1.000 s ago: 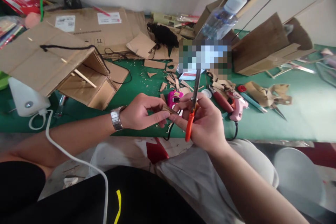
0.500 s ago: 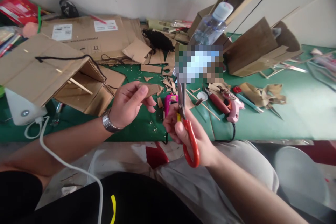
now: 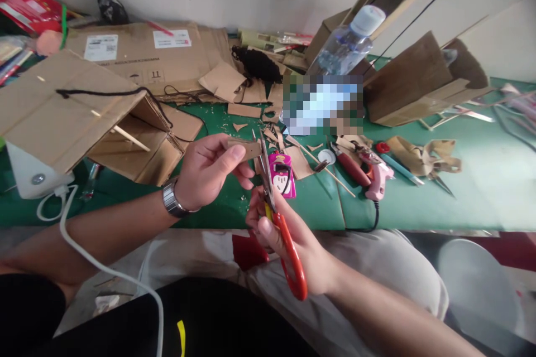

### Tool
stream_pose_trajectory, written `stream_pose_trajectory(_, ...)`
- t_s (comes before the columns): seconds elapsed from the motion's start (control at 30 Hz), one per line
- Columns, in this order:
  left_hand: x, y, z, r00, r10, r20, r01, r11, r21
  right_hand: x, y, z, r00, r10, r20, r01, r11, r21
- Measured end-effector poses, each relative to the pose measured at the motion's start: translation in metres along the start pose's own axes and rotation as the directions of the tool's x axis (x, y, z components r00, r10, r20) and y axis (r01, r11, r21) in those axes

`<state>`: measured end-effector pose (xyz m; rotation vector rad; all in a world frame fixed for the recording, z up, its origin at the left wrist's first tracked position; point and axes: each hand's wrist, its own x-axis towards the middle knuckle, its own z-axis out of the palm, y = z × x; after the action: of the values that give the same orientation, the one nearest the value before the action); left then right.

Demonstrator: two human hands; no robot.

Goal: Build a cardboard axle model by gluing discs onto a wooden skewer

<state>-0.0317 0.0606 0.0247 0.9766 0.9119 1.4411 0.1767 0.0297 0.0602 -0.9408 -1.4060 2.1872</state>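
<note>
Between the thumb and fingers of my left hand (image 3: 213, 170) is a small strip of brown cardboard (image 3: 251, 149), its free end pointing right. My right hand (image 3: 288, 240) is closed around the red handles of a pair of scissors (image 3: 288, 254). The scissor blades are slightly parted and their tips point up, right beside the end of the cardboard strip; whether they touch it I cannot tell. Behind the blades a pink power adapter (image 3: 281, 175) with white sockets lies on the green table (image 3: 209, 201). Cardboard scraps (image 3: 272, 133) are scattered just beyond my hands.
A cardboard box with a stick and black cord (image 3: 96, 106) stands at left, near a white cable (image 3: 100, 270). To the right lie a pink glue gun (image 3: 380, 178), red-handled pliers (image 3: 352, 164) and a blue cutter (image 3: 404, 167). A water bottle (image 3: 343, 47) stands behind.
My right hand has brought the scissors left and down, to the end of the cardboard strip. The blades, closed before, are now parted. The left hand has barely moved.
</note>
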Motion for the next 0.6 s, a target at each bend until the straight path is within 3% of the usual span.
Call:
stream_pose_trajectory(0.3, -0.001, -0.004, 0.000, 0.999, 0.029, -0.030, -0.028, 0.998, 0.063, 0.008, 0.014, 0.000, 0.979, -0.169, -0.114, 0.131, 0.949, -0.286)
stream_pose_trajectory(0.6, -0.004, -0.001, 0.002, 0.999, 0.004, -0.048, 0.000, 0.998, 0.070, 0.008, 0.004, 0.005, 0.974, -0.101, -0.202, -0.010, 0.876, -0.482)
